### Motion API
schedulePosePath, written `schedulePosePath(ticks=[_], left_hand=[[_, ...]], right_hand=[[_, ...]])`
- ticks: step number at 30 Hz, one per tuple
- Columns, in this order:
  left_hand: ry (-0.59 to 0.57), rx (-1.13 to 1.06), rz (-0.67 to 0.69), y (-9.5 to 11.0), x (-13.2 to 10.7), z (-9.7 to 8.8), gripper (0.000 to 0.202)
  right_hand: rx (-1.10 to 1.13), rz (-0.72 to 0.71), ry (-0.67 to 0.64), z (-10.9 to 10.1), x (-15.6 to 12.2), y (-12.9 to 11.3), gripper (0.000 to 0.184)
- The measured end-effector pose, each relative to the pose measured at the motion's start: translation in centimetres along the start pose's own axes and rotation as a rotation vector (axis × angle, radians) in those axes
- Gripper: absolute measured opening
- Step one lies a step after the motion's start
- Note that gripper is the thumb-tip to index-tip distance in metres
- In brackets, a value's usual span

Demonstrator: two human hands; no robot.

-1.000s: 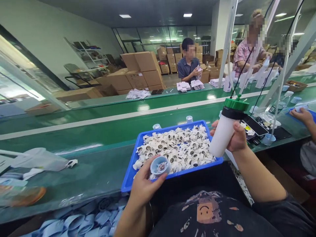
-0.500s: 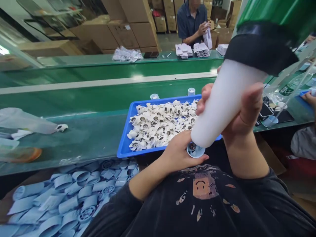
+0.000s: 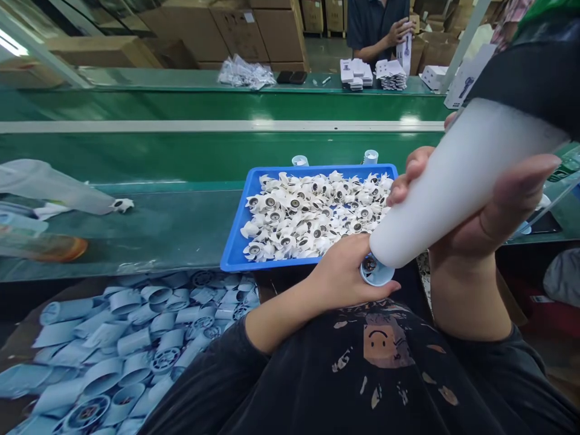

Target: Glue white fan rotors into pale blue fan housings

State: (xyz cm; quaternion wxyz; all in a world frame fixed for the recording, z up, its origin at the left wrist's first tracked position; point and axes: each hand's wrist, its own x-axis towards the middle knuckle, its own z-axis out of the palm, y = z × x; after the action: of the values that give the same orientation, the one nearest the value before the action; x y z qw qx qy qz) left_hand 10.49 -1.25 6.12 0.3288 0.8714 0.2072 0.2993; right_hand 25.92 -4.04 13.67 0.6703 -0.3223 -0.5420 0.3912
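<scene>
My left hand (image 3: 347, 275) is closed around a small pale blue round housing (image 3: 377, 272), held close to my chest below the tray's near edge. My right hand (image 3: 487, 211) grips a white cylindrical tool (image 3: 457, 181) with a black band and green top; its lower end rests on the housing's open mouth. Just behind my hands a blue tray (image 3: 235, 244) is heaped with small white fan blades (image 3: 312, 214).
A heap of pale blue housings (image 3: 127, 344) fills a bin at lower left. Green conveyor belts (image 3: 181, 145) run across. A plastic bag (image 3: 49, 187) lies at left. Another person's hands (image 3: 399, 30) handle white cartons across the belt, near cardboard boxes (image 3: 267, 24).
My left hand brought the blue housing from over the tray in to my chest, my right hand swung the white tool down onto it, and my view dropped lower.
</scene>
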Motion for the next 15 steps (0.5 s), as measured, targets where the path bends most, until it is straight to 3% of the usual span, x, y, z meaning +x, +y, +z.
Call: schedulePosePath(ticks=[4,11,15], left_hand=[[-0.017,-0.013,-0.013,-0.07,0.09,-0.09,0.032],[-0.033,0.004,-0.055,-0.04,0.15,-0.06,0.033],[-0.105,-0.012,-0.117,0.01,0.39,0.00,0.047]], right_hand=[[-0.047,0.074,0.020,-0.16,0.19,0.04,0.061],[-0.062,0.045,0.073,-0.03,0.34,0.43,0.057],[-0.159,0.136,0.135,-0.12,0.58,0.68,0.064]])
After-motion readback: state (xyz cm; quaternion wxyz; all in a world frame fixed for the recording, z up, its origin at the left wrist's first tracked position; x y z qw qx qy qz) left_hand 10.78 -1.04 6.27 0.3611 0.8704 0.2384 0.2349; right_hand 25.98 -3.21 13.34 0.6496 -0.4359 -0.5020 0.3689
